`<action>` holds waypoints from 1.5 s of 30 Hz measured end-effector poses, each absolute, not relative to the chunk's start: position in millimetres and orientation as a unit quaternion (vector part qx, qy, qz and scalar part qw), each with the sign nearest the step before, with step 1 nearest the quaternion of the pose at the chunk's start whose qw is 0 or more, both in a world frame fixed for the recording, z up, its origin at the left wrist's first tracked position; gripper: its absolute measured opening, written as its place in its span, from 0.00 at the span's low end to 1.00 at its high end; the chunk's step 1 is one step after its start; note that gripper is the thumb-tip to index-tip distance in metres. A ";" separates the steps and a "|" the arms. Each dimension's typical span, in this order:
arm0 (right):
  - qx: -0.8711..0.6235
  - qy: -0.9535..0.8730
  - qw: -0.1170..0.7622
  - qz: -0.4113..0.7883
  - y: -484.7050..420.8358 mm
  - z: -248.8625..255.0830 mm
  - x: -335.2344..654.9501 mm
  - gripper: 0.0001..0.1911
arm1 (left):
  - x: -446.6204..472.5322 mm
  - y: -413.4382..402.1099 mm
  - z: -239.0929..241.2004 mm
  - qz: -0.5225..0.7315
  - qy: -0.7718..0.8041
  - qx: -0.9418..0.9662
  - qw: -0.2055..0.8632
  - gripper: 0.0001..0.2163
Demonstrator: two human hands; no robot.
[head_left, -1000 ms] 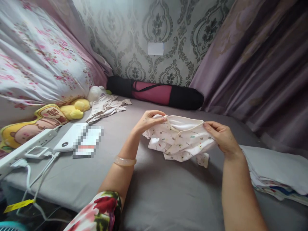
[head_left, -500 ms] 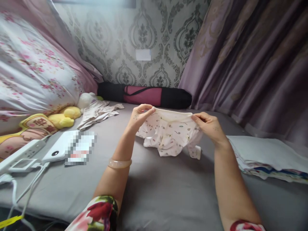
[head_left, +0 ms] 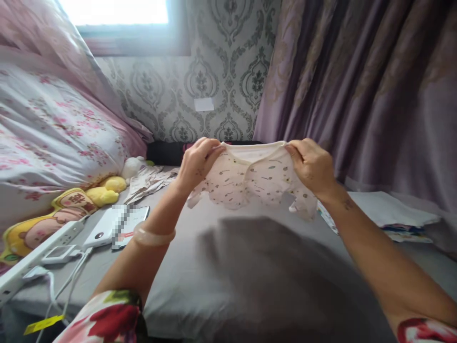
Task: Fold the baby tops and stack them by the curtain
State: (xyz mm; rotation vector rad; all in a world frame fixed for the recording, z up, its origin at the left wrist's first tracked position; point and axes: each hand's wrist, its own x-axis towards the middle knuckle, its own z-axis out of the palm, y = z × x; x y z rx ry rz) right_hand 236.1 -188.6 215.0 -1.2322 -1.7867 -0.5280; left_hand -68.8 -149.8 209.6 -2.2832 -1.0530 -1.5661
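Observation:
A small pale baby shirt (head_left: 246, 181) with a scattered leaf-like print hangs stretched between my hands, its collar edge uppermost. My left hand (head_left: 200, 159) pinches one shoulder between thumb and fingers. The opposite shoulder is gripped by my right hand (head_left: 311, 164). Both sleeves dangle at the sides, and the lower hem is smeared by motion. Below the shirt, the grey bed sheet (head_left: 185, 281) bears a dark shadow.
At right lies a stack of folded cloths (head_left: 389, 209). A crumpled garment (head_left: 150, 183), yellow plush toys (head_left: 103, 193), a white power strip (head_left: 43, 259) with cables and a white device (head_left: 103, 228) occupy the left. A dark rolled bag (head_left: 164, 152) lies against the wall.
Both hands have raised the shirt and spread slightly apart, so its front opening shows more. My view has tilted up, bringing a window into sight.

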 end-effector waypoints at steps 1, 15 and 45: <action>-0.494 -0.723 0.427 -0.223 -193.8 219.9 239.5 0.23 | -71.0 -155.7 217.2 -0.519 -0.350 -0.774 0.094 0.12; -0.517 -0.730 0.382 -0.234 -202.3 228.6 241.4 0.25 | -61.9 -160.4 209.0 -0.515 -0.398 -0.748 0.132 0.13; -0.501 -0.757 0.408 -0.099 -296.0 243.6 221.2 0.14 | -121.6 -276.3 243.5 -0.480 -0.381 -0.772 0.166 0.05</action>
